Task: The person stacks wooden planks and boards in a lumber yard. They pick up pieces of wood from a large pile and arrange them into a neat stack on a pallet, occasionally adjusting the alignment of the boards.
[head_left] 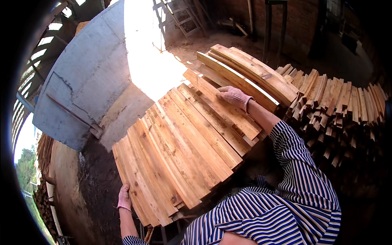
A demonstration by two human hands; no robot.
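Wooden boards (171, 143) lie side by side in a wide, uneven row in front of me, some overlapping. At the row's left edge, my left hand (124, 198) in a pink glove is closed around the side of the outermost board (128, 175), with part of its fingers out of sight. My right hand (234, 97), also gloved, reaches across to the far right side. Its fingers are closed over the edge of a board (212, 96) that rests on top of the others there.
Longer planks (253, 71) lie just beyond my right hand. A large stack of short boards (326, 96) stands at the right. Far left rises a curved grey concrete wall (90, 65), with a long-handled tool (73, 110) leaning on it. A wooden ladder (179, 18) stands at the back.
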